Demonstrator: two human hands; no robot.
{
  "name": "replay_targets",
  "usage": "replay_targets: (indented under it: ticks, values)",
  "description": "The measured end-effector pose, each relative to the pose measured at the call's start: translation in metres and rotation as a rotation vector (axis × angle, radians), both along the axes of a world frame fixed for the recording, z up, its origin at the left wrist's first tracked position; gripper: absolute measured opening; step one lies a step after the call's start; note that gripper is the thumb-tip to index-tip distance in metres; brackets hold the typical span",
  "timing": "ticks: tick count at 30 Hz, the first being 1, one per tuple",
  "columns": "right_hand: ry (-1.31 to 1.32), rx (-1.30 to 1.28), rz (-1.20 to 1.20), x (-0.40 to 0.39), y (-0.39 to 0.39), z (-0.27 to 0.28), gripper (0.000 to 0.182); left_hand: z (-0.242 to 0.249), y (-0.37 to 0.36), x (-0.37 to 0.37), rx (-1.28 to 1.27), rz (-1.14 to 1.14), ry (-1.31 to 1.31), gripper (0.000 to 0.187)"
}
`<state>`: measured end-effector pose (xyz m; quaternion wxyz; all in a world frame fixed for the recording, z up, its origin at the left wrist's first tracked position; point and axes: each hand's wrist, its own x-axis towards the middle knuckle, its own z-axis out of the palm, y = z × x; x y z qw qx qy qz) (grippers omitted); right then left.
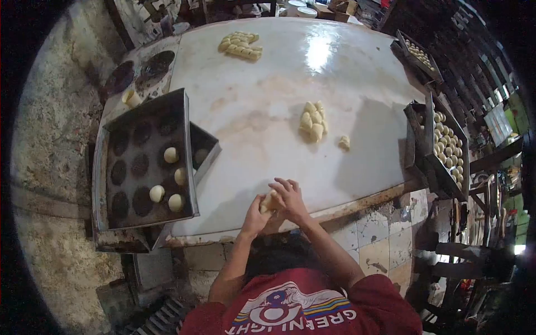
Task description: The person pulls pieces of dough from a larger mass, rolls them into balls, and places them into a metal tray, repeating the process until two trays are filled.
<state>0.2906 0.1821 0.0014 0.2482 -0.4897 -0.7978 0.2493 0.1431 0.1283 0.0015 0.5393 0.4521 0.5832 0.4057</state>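
Near the front edge of the pale table, my left hand (256,216) and my right hand (290,200) are closed around a piece of dough (269,202) between them. Beyond them on the tabletop lies a cluster of dough pieces (314,119), with a single small dough piece (344,142) to its right. To my left, a dark metal tray (130,184) holds several round dough balls, one of them a ball (157,194) near the tray's front.
Another pile of dough pieces (241,46) sits at the table's far left. On the right edge stand a tray of dough balls (446,146) and a farther tray (417,54). A pale cup (132,99) stands behind the left tray.
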Motion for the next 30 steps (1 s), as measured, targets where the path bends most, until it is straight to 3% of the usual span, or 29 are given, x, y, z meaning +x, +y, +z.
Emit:
replay_targets:
  ticks: [2, 5, 8, 10, 12, 13, 14, 15, 16, 17, 18, 20, 21, 23, 24, 26, 27, 30]
  values:
    - [-0.032, 0.024, 0.021, 0.003, 0.004, -0.002, 0.036, 0.007, -0.004, -0.014, -0.054, 0.056, -0.129, 0.043]
    - [-0.311, 0.115, 0.194, 0.021, 0.007, 0.009, 0.03, 0.008, -0.007, -0.056, -0.22, 0.196, -0.447, 0.049]
    - [-0.233, 0.041, 0.072, 0.039, 0.037, 0.024, 0.021, 0.02, -0.02, -0.064, -0.149, 0.118, -0.522, 0.041]
    - [0.062, 0.173, -0.192, 0.038, 0.043, 0.047, 0.014, 0.035, -0.031, -0.055, -0.207, 0.142, -0.59, 0.044]
    - [0.198, 0.357, -0.316, 0.039, 0.051, 0.066, 0.015, 0.038, -0.038, -0.051, -0.121, 0.104, -0.661, 0.048]
    - [0.254, 0.252, -0.456, 0.047, 0.053, 0.079, 0.021, 0.055, -0.04, -0.052, -0.213, 0.204, -0.624, 0.05]
    - [0.449, 0.194, -0.553, 0.063, 0.06, 0.083, 0.026, 0.053, -0.041, -0.058, -0.204, 0.218, -0.617, 0.05]
    - [0.844, 0.278, -0.539, 0.083, 0.076, 0.082, 0.032, 0.046, -0.046, -0.068, -0.162, 0.244, -0.617, 0.051]
    - [0.964, 0.401, -0.575, 0.095, 0.078, 0.097, 0.027, 0.043, -0.051, -0.074, -0.122, 0.268, -0.616, 0.051]
    - [0.866, 0.388, -0.934, 0.086, 0.077, 0.149, 0.019, 0.045, -0.054, -0.074, -0.075, 0.276, -0.589, 0.053]
    - [0.871, 0.38, -0.937, 0.087, 0.09, 0.137, 0.019, 0.053, -0.051, -0.067, -0.077, 0.279, -0.58, 0.053]
    - [1.315, 0.476, -0.8, 0.095, 0.116, 0.082, 0.019, 0.071, -0.033, -0.042, -0.151, 0.178, -0.609, 0.052]
    - [0.452, 0.134, -0.624, 0.101, 0.12, 0.047, 0.026, 0.07, -0.021, -0.027, -0.155, 0.173, -0.605, 0.052]
    - [-0.08, -0.367, -0.155, 0.065, 0.099, 0.049, 0.046, 0.058, 0.008, 0.008, -0.122, -0.074, -0.444, 0.047]
    - [0.62, -0.865, -0.019, 0.059, 0.079, 0.042, 0.048, 0.05, 0.023, 0.025, -0.112, -0.074, -0.438, 0.047]
    - [0.788, -0.776, 0.263, 0.061, 0.047, 0.033, 0.042, 0.037, 0.039, 0.053, 0.317, -0.128, 0.128, 0.044]
    - [0.788, -0.788, 0.272, 0.07, 0.041, 0.033, 0.042, 0.049, 0.041, 0.06, 0.122, -0.137, -0.006, 0.047]
    - [0.528, -0.628, 0.095, 0.112, 0.047, 0.026, 0.024, 0.02, 0.041, 0.052, 0.236, -0.247, 0.199, 0.053]
